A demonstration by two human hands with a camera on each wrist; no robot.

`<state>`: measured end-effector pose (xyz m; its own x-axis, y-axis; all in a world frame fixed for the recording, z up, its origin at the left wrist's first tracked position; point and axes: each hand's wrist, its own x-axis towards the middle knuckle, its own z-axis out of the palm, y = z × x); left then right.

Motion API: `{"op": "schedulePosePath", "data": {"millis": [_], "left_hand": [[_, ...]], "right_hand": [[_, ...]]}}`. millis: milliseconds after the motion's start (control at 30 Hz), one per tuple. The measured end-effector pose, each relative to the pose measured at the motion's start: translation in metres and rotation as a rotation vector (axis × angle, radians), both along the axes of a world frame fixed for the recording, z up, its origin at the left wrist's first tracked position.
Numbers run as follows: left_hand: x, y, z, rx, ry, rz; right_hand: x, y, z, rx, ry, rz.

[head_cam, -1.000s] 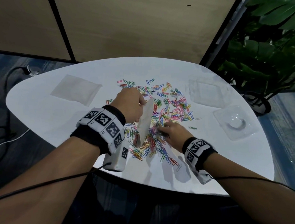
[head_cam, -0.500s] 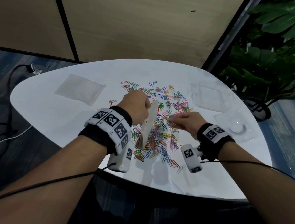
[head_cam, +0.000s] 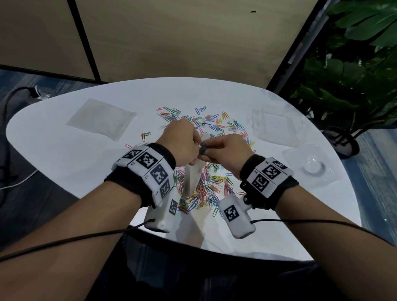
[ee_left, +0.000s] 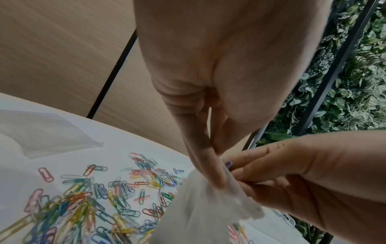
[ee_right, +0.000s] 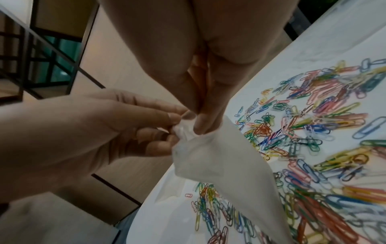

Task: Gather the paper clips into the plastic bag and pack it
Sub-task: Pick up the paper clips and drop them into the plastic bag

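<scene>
Many coloured paper clips [head_cam: 207,190] lie scattered over the middle of the white table [head_cam: 62,156]. My left hand [head_cam: 182,144] pinches the top edge of a translucent plastic bag [head_cam: 192,177], which hangs down to the table among the clips. My right hand [head_cam: 228,150] is against the bag's mouth, its fingertips pinching a few clips; a blue one [ee_left: 228,164] shows between its fingers. In the right wrist view my right fingers [ee_right: 200,122] meet the left hand [ee_right: 104,125] at the bunched top of the bag [ee_right: 219,156]. What is inside the bag is hidden.
A second flat plastic bag [head_cam: 100,119] lies at the table's back left. At the right stand a clear lid [head_cam: 274,125] and a clear box [head_cam: 310,165]. A potted plant [head_cam: 365,77] stands beyond the right edge, and cables [head_cam: 12,184] lie on the floor at left.
My right hand has lifted from the clip pile on the table and come up to the bag's mouth beside my left hand. The left hand keeps hold of the bag.
</scene>
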<state>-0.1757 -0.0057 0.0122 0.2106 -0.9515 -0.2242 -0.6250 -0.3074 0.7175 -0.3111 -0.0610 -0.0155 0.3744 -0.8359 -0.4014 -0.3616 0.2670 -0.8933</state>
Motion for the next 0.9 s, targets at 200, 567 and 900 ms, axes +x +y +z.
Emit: {"op": "schedulePosePath", "data": {"millis": [200,567,900], "left_hand": [[0.002,0.0,-0.001,-0.009,-0.015,0.006],[0.018,0.001,-0.001,-0.013,-0.083,0.022],[0.028,0.003,0.0,-0.01,-0.1,0.031]], "right_hand": [[0.0,-0.005,0.006,-0.086,0.143,0.172],[-0.032,-0.021,-0.039,-0.467,0.788,0.576],[-0.008,0.003,-0.101,-0.769,0.93,0.722]]}}
